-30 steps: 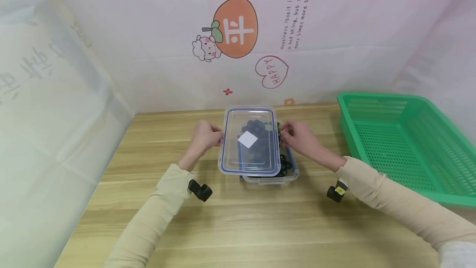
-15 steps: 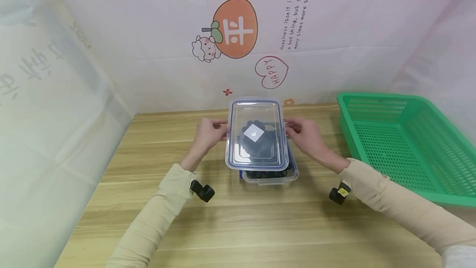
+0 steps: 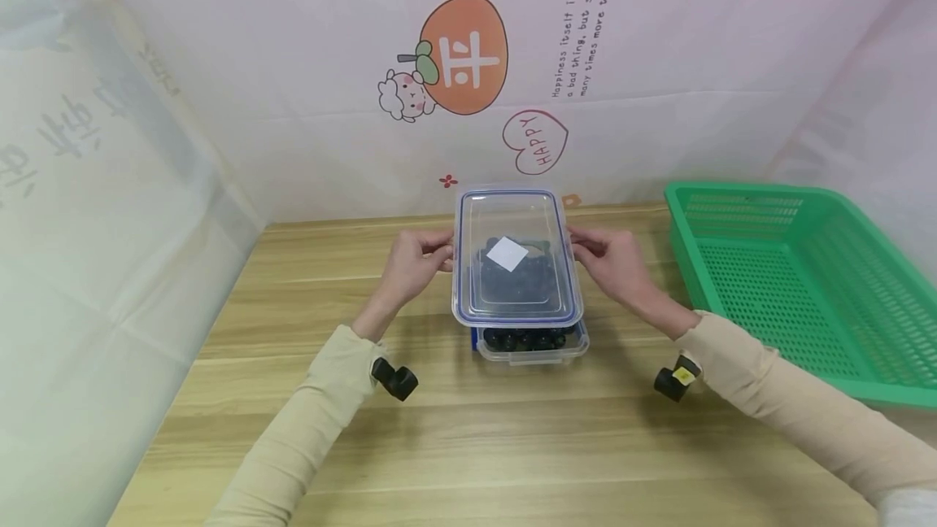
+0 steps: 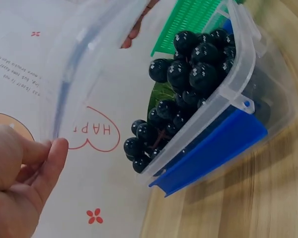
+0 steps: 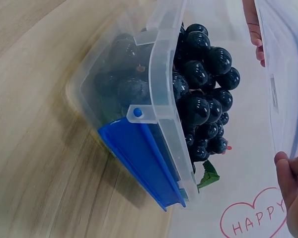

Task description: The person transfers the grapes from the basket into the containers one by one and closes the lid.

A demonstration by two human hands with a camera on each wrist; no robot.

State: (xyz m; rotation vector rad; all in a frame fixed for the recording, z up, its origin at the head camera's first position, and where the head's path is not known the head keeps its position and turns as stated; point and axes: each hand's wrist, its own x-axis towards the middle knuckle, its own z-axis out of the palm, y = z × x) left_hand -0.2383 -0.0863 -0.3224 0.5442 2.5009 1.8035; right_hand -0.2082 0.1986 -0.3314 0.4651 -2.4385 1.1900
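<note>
A clear plastic lid (image 3: 516, 283) with a blue seal and a white square label is held above a clear food container (image 3: 534, 354). My left hand (image 3: 416, 268) pinches the lid's left edge between thumb and fingers. On the opposite edge, my right hand (image 3: 613, 265) pinches it too. Dark, glossy grapes (image 4: 188, 74) fill the container and heap above its rim in both wrist views. A green leaf (image 5: 208, 175) pokes out among them. The container's blue side latches (image 5: 139, 163) hang down, unfastened. In the wrist views a gap separates lid and grapes.
A green plastic basket (image 3: 688, 259) stands on the right of the wooden table (image 3: 468, 437). Behind the container rises a white printed cloth wall (image 3: 329, 145), and another cloth (image 3: 110, 250) hangs on the left.
Both hands have carried the lid rightward and slightly toward the back, so it lines up more closely over the container. The right hand, earlier beside the grapes, now grips the lid. The container stays put.
</note>
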